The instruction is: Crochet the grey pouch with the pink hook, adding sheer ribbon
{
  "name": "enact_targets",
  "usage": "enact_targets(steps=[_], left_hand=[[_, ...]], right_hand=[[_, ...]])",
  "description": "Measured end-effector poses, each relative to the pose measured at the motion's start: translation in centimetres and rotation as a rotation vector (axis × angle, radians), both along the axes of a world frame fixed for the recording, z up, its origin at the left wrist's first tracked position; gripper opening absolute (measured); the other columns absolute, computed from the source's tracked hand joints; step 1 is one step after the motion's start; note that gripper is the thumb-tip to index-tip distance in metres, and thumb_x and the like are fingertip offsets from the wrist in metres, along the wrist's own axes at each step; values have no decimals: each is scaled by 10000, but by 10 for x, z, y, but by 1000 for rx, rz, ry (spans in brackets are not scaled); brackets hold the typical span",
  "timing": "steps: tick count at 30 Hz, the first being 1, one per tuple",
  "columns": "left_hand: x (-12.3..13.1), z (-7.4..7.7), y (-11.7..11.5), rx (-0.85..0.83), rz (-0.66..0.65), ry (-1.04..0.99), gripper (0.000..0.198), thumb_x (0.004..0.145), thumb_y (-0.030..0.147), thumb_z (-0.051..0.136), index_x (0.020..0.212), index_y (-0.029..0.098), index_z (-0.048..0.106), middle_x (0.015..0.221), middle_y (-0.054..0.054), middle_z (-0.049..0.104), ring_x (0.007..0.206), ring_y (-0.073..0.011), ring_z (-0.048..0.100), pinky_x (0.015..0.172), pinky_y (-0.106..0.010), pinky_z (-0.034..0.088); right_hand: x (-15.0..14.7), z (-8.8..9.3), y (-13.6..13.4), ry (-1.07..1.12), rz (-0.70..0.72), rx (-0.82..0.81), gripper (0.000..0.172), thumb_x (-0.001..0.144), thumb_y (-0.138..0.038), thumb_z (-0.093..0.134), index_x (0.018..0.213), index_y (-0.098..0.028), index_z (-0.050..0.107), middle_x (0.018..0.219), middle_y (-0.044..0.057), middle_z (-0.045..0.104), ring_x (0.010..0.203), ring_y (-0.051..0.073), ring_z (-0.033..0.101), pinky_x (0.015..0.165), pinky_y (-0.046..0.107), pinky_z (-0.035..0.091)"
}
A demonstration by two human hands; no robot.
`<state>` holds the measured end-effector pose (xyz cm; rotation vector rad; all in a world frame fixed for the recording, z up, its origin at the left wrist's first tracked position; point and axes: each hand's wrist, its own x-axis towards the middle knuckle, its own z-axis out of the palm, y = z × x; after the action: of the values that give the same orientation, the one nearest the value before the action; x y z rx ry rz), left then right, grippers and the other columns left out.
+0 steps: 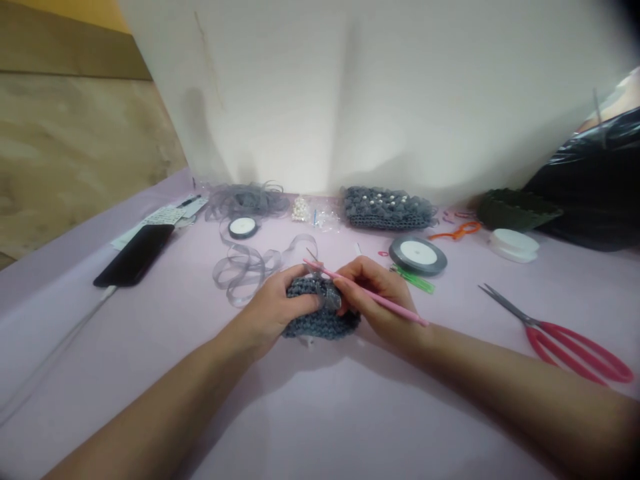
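My left hand (280, 303) grips a grey-blue crocheted piece (320, 325), its thumb lying across the front of the fabric. In my right hand (377, 293) is a pink crochet hook (387, 303), held like a pen and slanting up to the left. The hook's tip end is at the top edge of the piece, where sheer grey ribbon (329, 293) is bunched. Loose loops of the same ribbon (245, 267) trail over the table to the left of the hands. The lower fingers of both hands are partly hidden by the fabric.
Red-handled scissors (575, 343) lie at the right. Behind my hands are a grey ribbon spool (419, 255), a green clip (417, 281), a beaded crocheted piece (387, 208) and a bag of pearl beads (303, 209). A plugged-in phone (135, 255) lies left; white spools (514, 245) stand right.
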<state>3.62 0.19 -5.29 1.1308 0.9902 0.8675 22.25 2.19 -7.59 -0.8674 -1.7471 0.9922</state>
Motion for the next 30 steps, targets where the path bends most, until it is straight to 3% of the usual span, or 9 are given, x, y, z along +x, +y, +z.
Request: enact_targets(steps=[4,9,12,20,30], left_hand=[[-1,-2,0,38,-4,68,484,766,267,684,1240,228,594,1014,-75,667,761,-185,651,707,-349,556],[-1,-3,0,179,46,174,426,756,224,670,1179,184,638,1259,-120,627,1072,-278,628,852,-378,535],[-1,-3,1,255,63,237,415,774,188,640,1188,188,628,1363,-97,570,1182,-274,579,944,-377,495],[-1,-6,1,277,57,273,454,786,168,616,1239,186,590,1375,-89,575,1251,-275,537,1046,-415,425],[-1,-6,4,277,85,287,430,770,172,626,1199,186,610,1421,-87,536,1233,-273,556,1023,-403,442]], right_hand=[[-2,2,1,69,16,-85,221,912,-357,618,792,-175,583,576,-35,613,528,84,541,509,201,410],[-3,6,5,121,37,-206,251,919,-360,591,750,-176,573,565,-41,578,527,84,510,519,206,399],[-4,4,9,159,55,-257,234,930,-345,580,763,-181,585,583,-43,563,540,78,495,523,198,374],[-5,3,9,362,155,-299,98,894,-279,656,857,-208,600,624,-64,518,501,46,423,485,189,279],[-1,8,11,314,237,-307,57,897,-235,641,923,-200,605,833,5,673,650,76,544,593,194,415]])
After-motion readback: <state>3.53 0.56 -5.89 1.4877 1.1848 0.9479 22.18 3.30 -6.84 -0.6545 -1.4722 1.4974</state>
